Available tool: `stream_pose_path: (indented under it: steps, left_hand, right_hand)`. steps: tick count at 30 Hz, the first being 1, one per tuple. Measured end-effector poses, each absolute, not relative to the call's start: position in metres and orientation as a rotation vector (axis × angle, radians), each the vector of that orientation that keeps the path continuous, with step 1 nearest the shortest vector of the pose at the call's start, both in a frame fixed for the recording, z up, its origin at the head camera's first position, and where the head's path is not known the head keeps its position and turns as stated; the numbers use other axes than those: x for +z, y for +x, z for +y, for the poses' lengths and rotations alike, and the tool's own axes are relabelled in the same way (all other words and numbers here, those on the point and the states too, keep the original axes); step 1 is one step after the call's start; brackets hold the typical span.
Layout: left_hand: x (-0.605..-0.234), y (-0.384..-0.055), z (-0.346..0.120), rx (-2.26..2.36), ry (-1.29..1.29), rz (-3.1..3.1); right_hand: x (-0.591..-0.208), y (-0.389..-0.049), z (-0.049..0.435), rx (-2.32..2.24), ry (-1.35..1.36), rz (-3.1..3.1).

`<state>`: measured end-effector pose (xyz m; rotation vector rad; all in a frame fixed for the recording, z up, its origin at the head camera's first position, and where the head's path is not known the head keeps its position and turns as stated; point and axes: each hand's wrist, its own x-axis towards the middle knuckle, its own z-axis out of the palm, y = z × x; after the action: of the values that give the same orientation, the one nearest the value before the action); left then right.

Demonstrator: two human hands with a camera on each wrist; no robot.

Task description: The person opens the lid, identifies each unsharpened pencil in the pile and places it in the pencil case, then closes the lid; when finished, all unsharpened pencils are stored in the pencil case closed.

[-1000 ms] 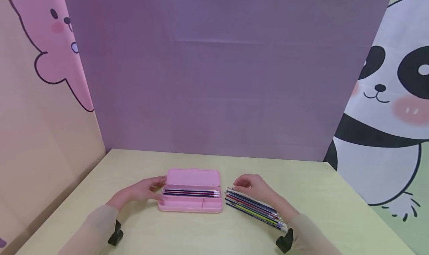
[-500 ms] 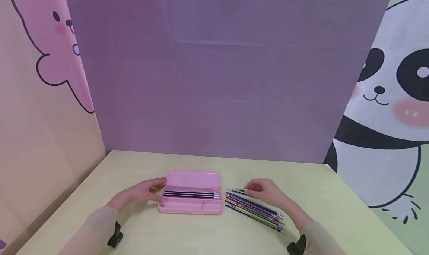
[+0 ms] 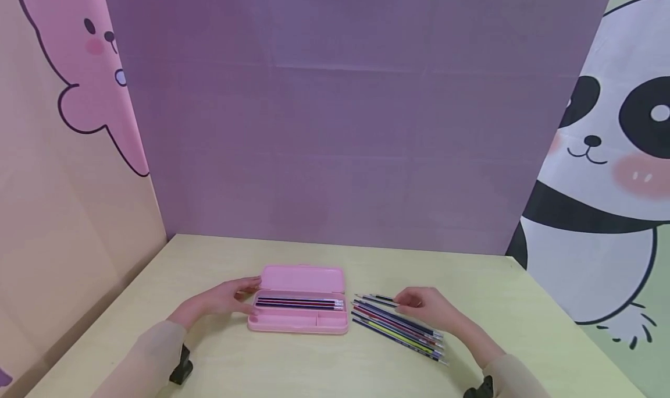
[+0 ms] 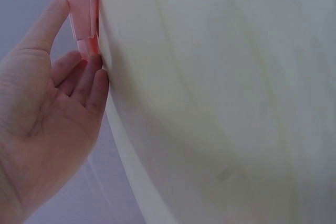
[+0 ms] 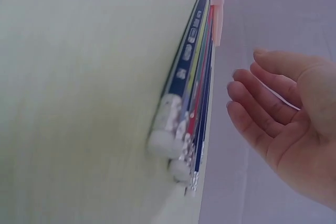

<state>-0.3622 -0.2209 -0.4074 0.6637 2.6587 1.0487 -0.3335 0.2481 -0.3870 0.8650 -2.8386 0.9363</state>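
Note:
An opened pink pencil case (image 3: 282, 326) lies on the table, its lid (image 3: 302, 279) folded back. Several dark striped pencils (image 3: 299, 304) fill its rear compartment. My left hand (image 3: 222, 299) touches the case's left end, thumb at the base and fingers by the lid; in the left wrist view the fingers are relaxed. Right of the case a slanted row of loose pencils (image 3: 395, 328) has its white eraser ends toward me. My right hand (image 3: 426, 306) is over the far side of that row. Its fingers curve loosely in the right wrist view, with nothing visible between them.
The pale wooden table (image 3: 220, 363) meets a purple panel (image 3: 335, 124) at the back. The case's front part has a small divider (image 3: 316, 317). A cartoon panda (image 3: 602, 153) and a pink figure (image 3: 78, 66) decorate the side walls.
My right hand has moved to the right and slightly nearer along the loose pencils, uncovering the tips of the farthest ones. My left hand and the pencil case have stayed put.

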Motion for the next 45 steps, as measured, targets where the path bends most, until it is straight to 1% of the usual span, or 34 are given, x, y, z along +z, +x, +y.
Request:
stream_pose_path:
  steps: [7, 14, 23, 28, 45]
  left_hand:
    - [-0.405, -0.361, -0.22, 1.039, 0.679, 2.654]
    - [-0.406, -0.361, -0.22, 1.043, 0.64, 2.657]
    - [-0.407, -0.362, -0.223, 1.045, 0.733, 2.645]
    - [-0.407, -0.362, -0.223, 1.053, 0.719, 2.64]
    - [-0.41, -0.365, -0.224, 1.071, 0.689, 2.634]
  right_hand:
    - [-0.393, -0.332, 0.258, 0.916, 0.861, -2.885]
    - [-0.395, -0.329, 0.263, 0.914, 0.883, -2.911]
    - [-0.397, -0.329, 0.269, 0.906, 0.916, -2.94]
    - [-0.399, -0.329, 0.271, 0.926, 0.929, -2.956]
    - [-0.396, -0.326, 0.271, 0.818, 0.848, -2.979]
